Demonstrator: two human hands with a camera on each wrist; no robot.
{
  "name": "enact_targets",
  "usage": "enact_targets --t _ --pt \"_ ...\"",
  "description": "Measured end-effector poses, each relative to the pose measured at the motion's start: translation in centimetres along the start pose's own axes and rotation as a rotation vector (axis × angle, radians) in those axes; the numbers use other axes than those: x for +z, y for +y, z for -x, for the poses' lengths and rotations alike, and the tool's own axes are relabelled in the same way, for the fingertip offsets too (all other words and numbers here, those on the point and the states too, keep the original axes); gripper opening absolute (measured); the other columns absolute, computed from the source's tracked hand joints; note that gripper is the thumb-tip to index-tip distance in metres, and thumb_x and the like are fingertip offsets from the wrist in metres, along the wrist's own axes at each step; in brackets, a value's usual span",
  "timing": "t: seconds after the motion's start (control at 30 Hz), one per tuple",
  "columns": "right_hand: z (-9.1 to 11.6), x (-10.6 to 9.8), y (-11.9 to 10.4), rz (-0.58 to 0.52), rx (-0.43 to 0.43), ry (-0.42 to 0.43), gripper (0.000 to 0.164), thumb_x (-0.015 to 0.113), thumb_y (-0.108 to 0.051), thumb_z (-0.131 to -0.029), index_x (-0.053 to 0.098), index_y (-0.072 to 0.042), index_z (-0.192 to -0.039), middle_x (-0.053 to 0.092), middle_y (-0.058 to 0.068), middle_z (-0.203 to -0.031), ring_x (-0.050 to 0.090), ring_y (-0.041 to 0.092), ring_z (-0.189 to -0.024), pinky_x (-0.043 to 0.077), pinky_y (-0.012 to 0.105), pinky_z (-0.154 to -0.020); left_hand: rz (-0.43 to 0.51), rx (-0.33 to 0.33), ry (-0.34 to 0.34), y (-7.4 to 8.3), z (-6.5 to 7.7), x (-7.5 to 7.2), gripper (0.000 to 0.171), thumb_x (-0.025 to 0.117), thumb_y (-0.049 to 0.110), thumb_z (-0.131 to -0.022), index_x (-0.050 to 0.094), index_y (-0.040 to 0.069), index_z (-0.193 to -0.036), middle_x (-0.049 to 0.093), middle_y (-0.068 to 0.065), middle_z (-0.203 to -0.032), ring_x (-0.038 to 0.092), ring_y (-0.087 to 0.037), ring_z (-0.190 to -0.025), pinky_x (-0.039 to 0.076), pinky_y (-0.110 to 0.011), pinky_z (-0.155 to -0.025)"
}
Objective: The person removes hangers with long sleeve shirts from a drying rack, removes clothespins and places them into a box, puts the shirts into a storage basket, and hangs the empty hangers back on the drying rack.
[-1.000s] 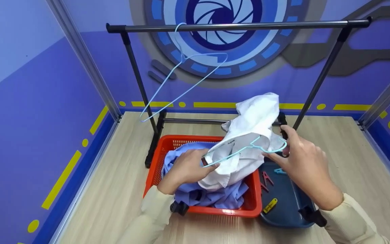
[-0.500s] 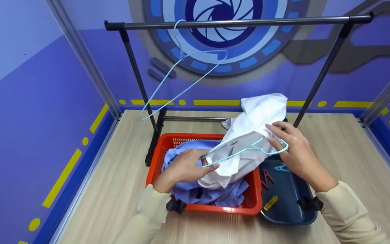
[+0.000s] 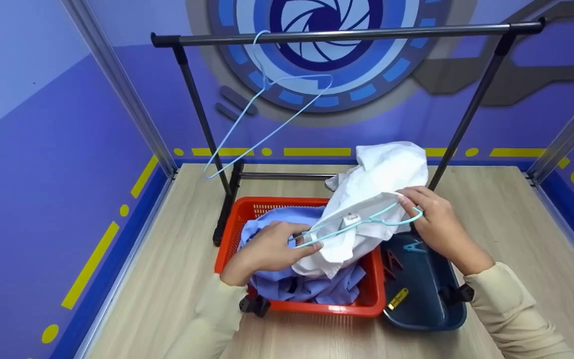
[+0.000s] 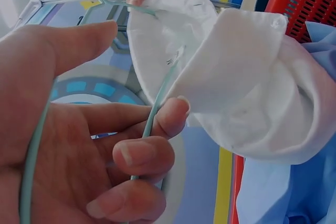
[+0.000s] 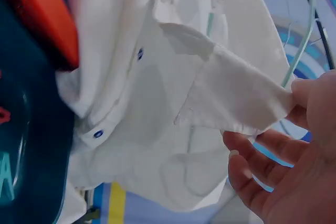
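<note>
A pale teal wire hanger lies partly inside the neck opening of a white shirt, its hook toward the right. My left hand holds the hanger's left end, with several fingers curled round the wire in the left wrist view. At the other side, my right hand pinches the edge of the shirt's collar between thumb and fingers, close to the hook. The hanger's far shoulder is hidden in the cloth. Two buttons show on the shirt front in the right wrist view.
Below the shirt stands a red basket with blue clothing inside. Beside it, a dark tray holds red, blue and yellow clothespins. A black rack stands behind, another hanger hooked on its bar.
My right hand has moved from beside the hook to the shirt's collar edge and now pinches it. The neck opening looks narrower. My left hand keeps its hold on the hanger.
</note>
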State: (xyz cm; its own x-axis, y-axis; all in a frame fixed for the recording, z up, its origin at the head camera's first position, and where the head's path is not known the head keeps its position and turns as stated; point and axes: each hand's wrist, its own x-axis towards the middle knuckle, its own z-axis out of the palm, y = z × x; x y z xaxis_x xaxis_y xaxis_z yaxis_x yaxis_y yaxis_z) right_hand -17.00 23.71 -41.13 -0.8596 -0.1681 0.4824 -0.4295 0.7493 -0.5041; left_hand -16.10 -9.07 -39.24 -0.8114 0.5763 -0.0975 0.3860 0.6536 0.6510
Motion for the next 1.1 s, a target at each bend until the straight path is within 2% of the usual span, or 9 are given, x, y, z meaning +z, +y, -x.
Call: enact_targets --t 0.13,0.23,0.37,0.5,0.77,0.97,1.1 --pt "0.0 0.2 0.9 -0.004 0.026 0.042 0.023 0.052 -0.017 -0.1 0.069 -0.006 -0.109 0.067 0.01 -0.109 0.061 0.021 -0.098 0.04 0.015 -0.083 0.021 -0.008 -0.024 -0.2 0.2 -0.3 0.049 0.059 0.05 -0.091 0.062 0.02 -0.131 0.054 0.003 -0.083 0.055 -0.017 -0.092 0.043 -0.027 -0.072" --pt "0.0 0.3 1.3 -0.02 0.045 0.056 0.025 0.051 -0.019 -0.1 0.07 -0.006 -0.11 0.067 0.009 -0.109 0.058 0.013 -0.096 0.034 0.005 -0.08 0.022 -0.016 -0.04 -0.3 0.3 -0.4 0.053 0.057 0.052 -0.092 0.059 0.019 -0.134 0.064 0.003 -0.105 0.056 -0.017 -0.101 0.049 -0.032 -0.084" --pt "0.1 0.3 1.7 -0.042 0.073 0.064 0.026 0.049 -0.021 -0.101 0.069 -0.007 -0.111 0.066 0.008 -0.109 0.051 -0.003 -0.095 0.034 0.007 -0.08 0.016 -0.017 -0.06 -0.3 0.5 -0.4 0.055 0.053 0.055 -0.093 0.058 0.021 -0.135 0.062 0.005 -0.129 0.056 -0.014 -0.107 0.05 -0.038 -0.097" --pt "0.0 0.3 1.9 -0.05 0.092 0.082 0.027 0.048 -0.021 -0.102 0.069 -0.006 -0.111 0.066 0.009 -0.11 0.045 -0.01 -0.093 0.035 0.011 -0.079 0.009 -0.005 -0.067 -0.4 0.8 -0.5 0.055 0.052 0.056 -0.093 0.058 0.02 -0.135 0.062 0.004 -0.131 0.058 -0.015 -0.107 0.049 -0.039 -0.099" --pt "0.2 0.6 2.3 -0.037 0.107 0.125 0.027 0.05 -0.022 -0.101 0.069 -0.005 -0.107 0.067 0.01 -0.104 0.046 -0.005 -0.084 0.034 0.01 -0.073 0.017 -0.02 -0.102 -1.4 1.7 -1.0 0.056 0.053 0.054 -0.093 0.058 0.016 -0.134 0.064 0.001 -0.118 0.056 -0.016 -0.1 0.05 -0.036 -0.093" --pt "0.2 0.8 2.5 -0.03 0.108 0.144 0.027 0.05 -0.022 -0.101 0.069 -0.004 -0.107 0.066 0.01 -0.105 0.047 0.0 -0.084 0.035 0.013 -0.074 0.033 -0.022 -0.12 -1.9 2.4 -1.5 0.057 0.053 0.053 -0.094 0.056 0.014 -0.135 0.063 -0.003 -0.128 0.056 -0.019 -0.108 0.047 -0.045 -0.101" --pt "0.1 0.8 2.5 -0.029 0.123 0.145 0.028 0.049 -0.023 -0.101 0.069 -0.004 -0.107 0.066 0.01 -0.105 0.047 0.002 -0.084 0.035 0.014 -0.075 0.03 -0.006 -0.124 -2.2 2.8 -1.8 0.057 0.053 0.053 -0.094 0.056 0.014 -0.136 0.062 -0.005 -0.13 0.056 -0.019 -0.109 0.047 -0.045 -0.102"
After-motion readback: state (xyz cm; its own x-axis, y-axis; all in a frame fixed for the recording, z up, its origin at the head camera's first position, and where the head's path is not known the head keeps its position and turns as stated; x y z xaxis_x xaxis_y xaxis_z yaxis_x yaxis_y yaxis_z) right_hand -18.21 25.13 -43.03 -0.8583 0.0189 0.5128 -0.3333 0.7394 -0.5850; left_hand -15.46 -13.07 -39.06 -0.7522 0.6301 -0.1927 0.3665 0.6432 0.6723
